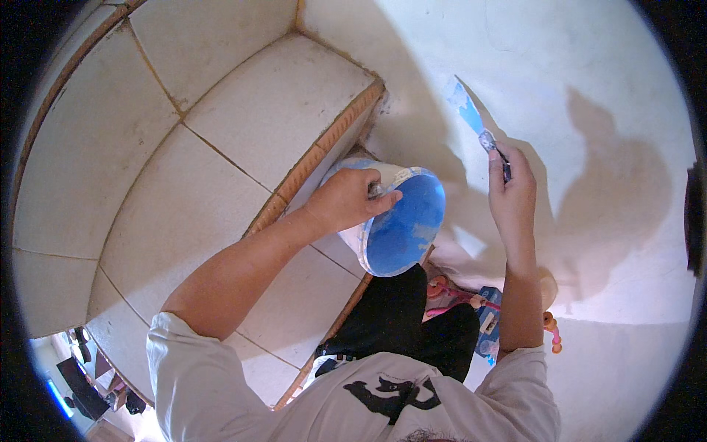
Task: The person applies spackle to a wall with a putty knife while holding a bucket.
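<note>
My left hand (350,199) is closed at the near-left rim of a white bucket (352,239), which tilts so that its blue-smeared inside (401,225) shows. A small greyish piece between thumb and fingers there is too hidden to name. In my right hand (512,180) is a putty knife (468,109), gripped by its dark, paste-specked handle. Its blade points up and away, with blue on it and a whitish smear near the tip. The blade is close to the pale wall (515,51); whether it touches, I cannot tell.
Tiled steps with brown edging (317,155) rise on the left and meet the wall. Beside my dark-trousered legs lie pink and orange toy-like pieces (449,295) and a blue box (488,324). Shadows of my arm and head fall on the wall at right.
</note>
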Available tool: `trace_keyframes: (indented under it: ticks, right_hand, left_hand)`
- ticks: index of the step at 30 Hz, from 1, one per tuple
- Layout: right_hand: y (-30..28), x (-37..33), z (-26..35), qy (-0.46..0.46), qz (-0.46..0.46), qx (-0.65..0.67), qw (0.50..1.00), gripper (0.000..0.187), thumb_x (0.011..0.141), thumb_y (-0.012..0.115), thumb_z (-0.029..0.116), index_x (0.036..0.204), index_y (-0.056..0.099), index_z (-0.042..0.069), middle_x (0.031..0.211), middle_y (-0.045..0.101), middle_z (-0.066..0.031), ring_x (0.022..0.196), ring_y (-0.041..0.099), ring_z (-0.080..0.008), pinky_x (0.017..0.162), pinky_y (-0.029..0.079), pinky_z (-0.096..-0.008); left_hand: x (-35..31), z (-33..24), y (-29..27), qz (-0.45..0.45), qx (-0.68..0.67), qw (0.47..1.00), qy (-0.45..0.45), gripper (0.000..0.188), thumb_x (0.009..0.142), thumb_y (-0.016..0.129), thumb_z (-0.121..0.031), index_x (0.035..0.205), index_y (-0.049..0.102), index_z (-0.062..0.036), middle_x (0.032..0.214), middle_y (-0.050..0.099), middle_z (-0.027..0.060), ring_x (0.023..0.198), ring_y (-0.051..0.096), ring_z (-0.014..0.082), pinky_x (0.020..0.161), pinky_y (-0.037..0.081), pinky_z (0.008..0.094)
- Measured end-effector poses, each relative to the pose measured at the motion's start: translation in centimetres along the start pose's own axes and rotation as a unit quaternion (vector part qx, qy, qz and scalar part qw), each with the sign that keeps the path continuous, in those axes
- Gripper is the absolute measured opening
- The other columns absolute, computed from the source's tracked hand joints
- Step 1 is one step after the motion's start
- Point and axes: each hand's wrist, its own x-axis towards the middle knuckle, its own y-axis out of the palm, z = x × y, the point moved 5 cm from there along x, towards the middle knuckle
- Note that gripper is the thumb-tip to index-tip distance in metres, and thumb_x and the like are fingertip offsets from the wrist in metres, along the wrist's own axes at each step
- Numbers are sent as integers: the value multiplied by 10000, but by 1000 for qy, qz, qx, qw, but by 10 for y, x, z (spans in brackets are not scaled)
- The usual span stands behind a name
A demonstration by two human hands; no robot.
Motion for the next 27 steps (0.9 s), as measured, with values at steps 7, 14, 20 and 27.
trace_keyframes:
  ticks: [7,14,20,27]
  right_hand:
    - [65,35,49,-84,53,27,995,217,993,566,183,1078,615,-11,1030,645,-244,940,649,-421,820,518,-502]
    - [71,55,32,-47,43,-17,998,241,994,551,215,1058,612,-9,1013,648,-244,956,636,-440,822,506,-525]
    - [-13,17,-19,-42,-50,-17,998,238,1002,620,202,1142,660,14,982,696,-175,860,679,-296,774,533,-371]
    - [-100,-32,-32,139,-55,-35,988,200,999,616,168,1137,652,28,953,663,-157,869,660,-280,798,516,-366]
  left_hand:
    - [0,-5,-2,3,-11,1000,4,549,897,715,-503,740,610,12,623,584,192,579,597,275,601,488,430]
    - [1,-7,-3,-7,5,1000,6,561,894,713,-493,738,631,40,647,617,214,613,643,319,626,504,419]
    - [-2,-7,-3,11,-19,999,-30,541,896,725,-493,744,616,14,641,600,178,607,613,249,602,489,418]
    - [-1,-6,1,-3,-40,999,-20,534,894,732,-495,747,612,4,629,584,137,583,570,197,570,469,405]
